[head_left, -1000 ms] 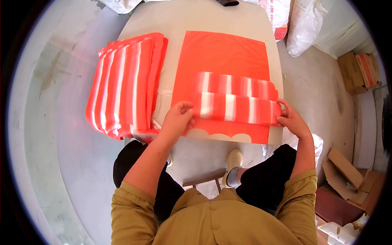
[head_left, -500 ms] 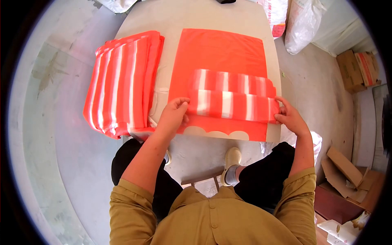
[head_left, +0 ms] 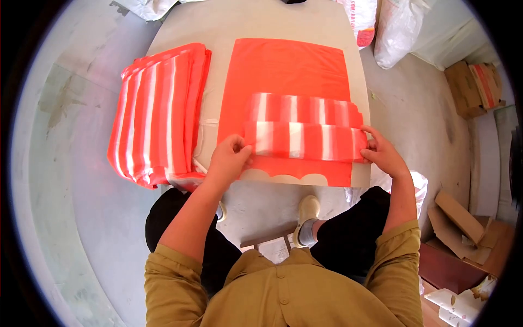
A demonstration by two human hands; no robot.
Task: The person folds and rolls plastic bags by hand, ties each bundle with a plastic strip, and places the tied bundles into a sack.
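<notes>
A folded red-and-white striped sheet [head_left: 302, 141], thin and soft-looking, lies in two overlapping bands across a plain red sheet [head_left: 289, 65]. My left hand [head_left: 231, 155] is at the left end of the lower band, its thumb and fingers pinched on the edge. At the opposite end, my right hand [head_left: 384, 151] pinches the right edge between thumb and fingers. The red sheet lies flat beneath, with a scalloped cut along its near edge. To the left rests a thick stack of striped sheets [head_left: 155, 114], apart from both hands except near my left forearm.
The pale table [head_left: 212, 22] has its near edge just in front of my knees. White sacks [head_left: 400, 32] stand beyond its far right corner. Cardboard boxes [head_left: 471, 90] sit on the floor at right, with an open carton [head_left: 463, 229] nearer me. A wooden stool bar [head_left: 267, 237] shows below.
The whole view has shifted slightly, so things appear a little further left. My left fingers have moved down along the striped sheet's left end. My right hand keeps its place at the other end.
</notes>
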